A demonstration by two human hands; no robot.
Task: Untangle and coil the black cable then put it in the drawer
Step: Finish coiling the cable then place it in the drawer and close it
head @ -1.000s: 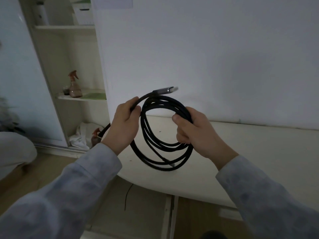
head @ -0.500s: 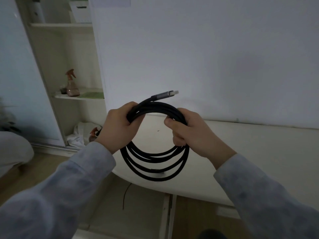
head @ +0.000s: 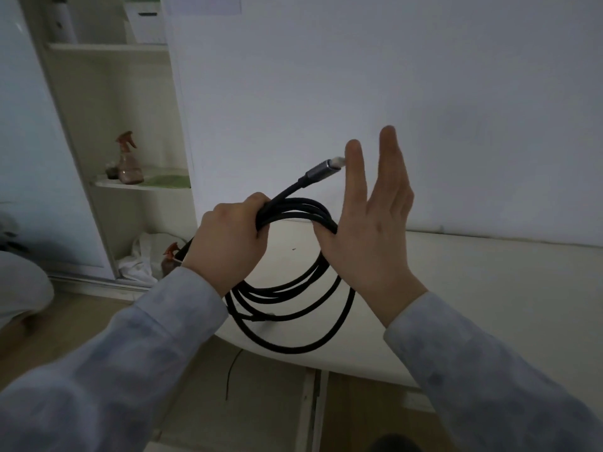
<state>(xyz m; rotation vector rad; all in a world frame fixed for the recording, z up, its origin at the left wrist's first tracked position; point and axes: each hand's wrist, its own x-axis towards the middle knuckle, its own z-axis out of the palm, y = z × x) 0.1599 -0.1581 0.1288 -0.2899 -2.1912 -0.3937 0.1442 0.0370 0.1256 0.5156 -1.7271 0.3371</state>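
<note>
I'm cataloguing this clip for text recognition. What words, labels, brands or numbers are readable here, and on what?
None can be read.
White box on the top shelf: a dark strip that may be print, too blurred to read.
Paper sheet on the wall: no legible writing.
Spray bottle: no label visible.
Cable connector: no marking visible.

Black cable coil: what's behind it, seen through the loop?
Through the black cable coil shows the pale surface below the white wall. The left hand and right hand cover the coil's upper sides; no drawer is identifiable.
</note>
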